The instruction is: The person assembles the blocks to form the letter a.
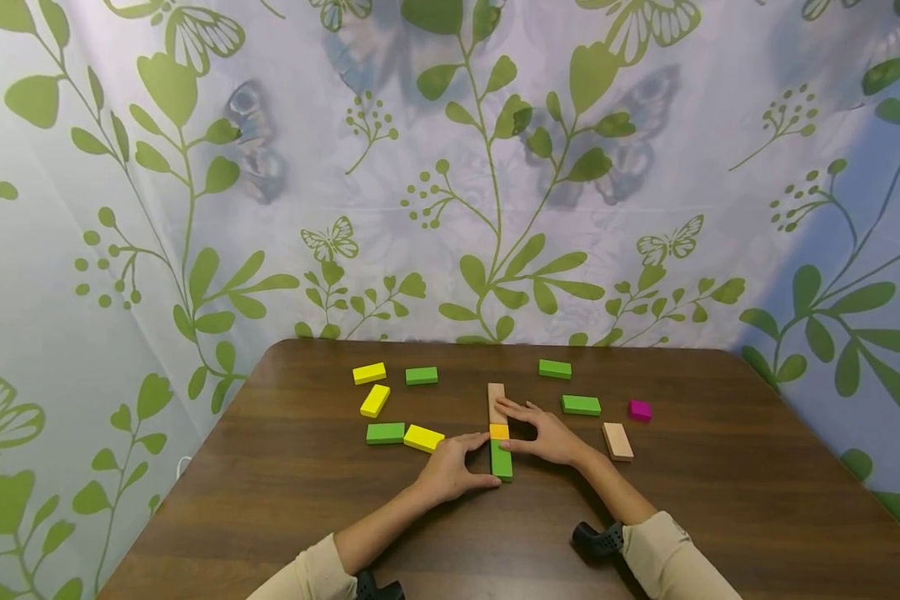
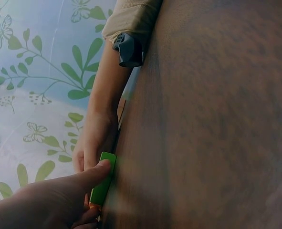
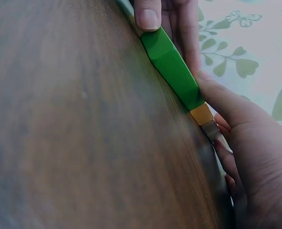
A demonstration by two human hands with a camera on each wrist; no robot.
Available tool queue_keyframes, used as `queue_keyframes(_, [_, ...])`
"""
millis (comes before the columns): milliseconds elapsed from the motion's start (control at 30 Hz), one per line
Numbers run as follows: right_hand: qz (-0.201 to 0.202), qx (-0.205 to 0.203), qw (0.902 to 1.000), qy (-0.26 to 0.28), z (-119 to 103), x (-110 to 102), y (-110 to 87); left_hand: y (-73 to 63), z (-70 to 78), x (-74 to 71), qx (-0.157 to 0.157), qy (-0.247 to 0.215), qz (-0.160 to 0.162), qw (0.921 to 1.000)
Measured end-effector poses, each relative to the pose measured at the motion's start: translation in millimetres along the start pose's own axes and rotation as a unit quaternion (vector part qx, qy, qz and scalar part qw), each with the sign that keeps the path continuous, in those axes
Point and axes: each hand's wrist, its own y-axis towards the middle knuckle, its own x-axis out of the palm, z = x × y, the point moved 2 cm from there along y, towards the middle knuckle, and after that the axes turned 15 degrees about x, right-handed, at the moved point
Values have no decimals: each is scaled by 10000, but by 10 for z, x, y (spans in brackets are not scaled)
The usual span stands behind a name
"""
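In the head view a straight row runs away from the person: a green block (image 1: pixel 501 461) nearest, a short orange block (image 1: pixel 499 432) in the middle, and a plain wooden block (image 1: pixel 497 403) at the far end. My left hand (image 1: pixel 452 472) holds the green block, its thumb at the near end and fingers along the left side. My right hand (image 1: pixel 547 435) lies along the right side, thumb touching the green block near the orange one and fingers reaching onto the wooden block. The right wrist view shows the green block (image 3: pixel 172 69) end to end with the orange block (image 3: pixel 201 114).
Several yellow blocks (image 1: pixel 375 401) and green blocks (image 1: pixel 386 433) lie left of the row. On the right are two green blocks (image 1: pixel 581 405), a magenta block (image 1: pixel 640 410) and a wooden block (image 1: pixel 617 442). A patterned curtain (image 1: pixel 390 192) hangs behind the brown table (image 1: pixel 285 467).
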Motion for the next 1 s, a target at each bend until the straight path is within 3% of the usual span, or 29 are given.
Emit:
queue_keyframes(333, [7,-6,10000,2,-20,-10,3,33,-35,-79,150,-72,227,9996])
queue_keyframes(567, [9,-24,10000,-2,-20,-4,-3,111,-163,-367,278,24,907,9955])
queue_keyframes(667, [-1,-4,10000,34,-16,-1,1,177,-317,-551,191,109,1328,9909])
queue_keyframes(800, [-4,-23,10000,-38,-8,4,5,261,-638,-780,-1,86,1665,9860])
queue_keyframes(867, [4,-61,10000,-73,-5,5,5,297,-816,-866,-71,52,1683,9857])
queue_keyframes(1000, [39,-143,9999,-65,-1,-1,-1,356,-1137,-961,-292,229,1420,9892])
